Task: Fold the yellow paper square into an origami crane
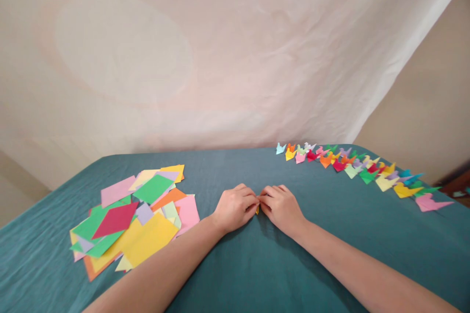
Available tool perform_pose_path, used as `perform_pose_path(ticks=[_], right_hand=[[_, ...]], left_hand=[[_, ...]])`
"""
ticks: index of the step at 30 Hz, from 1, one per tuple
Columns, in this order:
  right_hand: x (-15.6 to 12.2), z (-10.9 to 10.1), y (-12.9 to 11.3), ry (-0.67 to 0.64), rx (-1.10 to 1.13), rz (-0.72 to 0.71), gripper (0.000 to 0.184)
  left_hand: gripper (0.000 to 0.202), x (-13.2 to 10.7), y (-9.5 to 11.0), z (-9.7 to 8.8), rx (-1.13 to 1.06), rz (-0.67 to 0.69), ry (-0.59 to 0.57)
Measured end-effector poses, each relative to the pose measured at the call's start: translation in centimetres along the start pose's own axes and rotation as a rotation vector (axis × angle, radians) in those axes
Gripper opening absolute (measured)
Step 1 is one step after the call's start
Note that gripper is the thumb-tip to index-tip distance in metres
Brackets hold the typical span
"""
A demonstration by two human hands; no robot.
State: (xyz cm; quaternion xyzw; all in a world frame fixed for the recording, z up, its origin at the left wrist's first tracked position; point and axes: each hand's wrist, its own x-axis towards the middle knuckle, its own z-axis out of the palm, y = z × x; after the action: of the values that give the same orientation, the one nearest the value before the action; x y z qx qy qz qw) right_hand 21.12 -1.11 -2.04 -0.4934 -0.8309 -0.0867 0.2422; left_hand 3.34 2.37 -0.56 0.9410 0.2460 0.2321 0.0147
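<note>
Near the middle of the table, my left hand [238,208] and my right hand [282,208] meet at the fingertips. Between them they pinch a small piece of yellow folded paper [257,210]. Only a narrow bit of it shows below the fingers; its overall shape is hidden. Both hands are closed, thumbs and fingers pressed together.
A loose pile of coloured paper sheets [150,239] lies to the left, close to my left forearm. Rows of small folded paper birds [352,170] in many colours stand along the back right. A teal cloth [227,274] covers the table, and a pale sheet [220,58] hangs behind it.
</note>
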Motion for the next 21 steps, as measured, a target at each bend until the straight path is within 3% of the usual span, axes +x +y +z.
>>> perform_pose_path(ticks=[7,21], right_hand=[[-0.54,0.12,0.93,-0.032,0.150,0.099,0.017],[-0.52,-0.15,0.85,-0.055,0.160,0.101,0.018]], left_hand=[[0.019,-0.18,0.10,-0.01,-0.015,-0.014,-0.036],[0.023,0.09,0.05,-0.34,-0.016,-0.057,-0.099]])
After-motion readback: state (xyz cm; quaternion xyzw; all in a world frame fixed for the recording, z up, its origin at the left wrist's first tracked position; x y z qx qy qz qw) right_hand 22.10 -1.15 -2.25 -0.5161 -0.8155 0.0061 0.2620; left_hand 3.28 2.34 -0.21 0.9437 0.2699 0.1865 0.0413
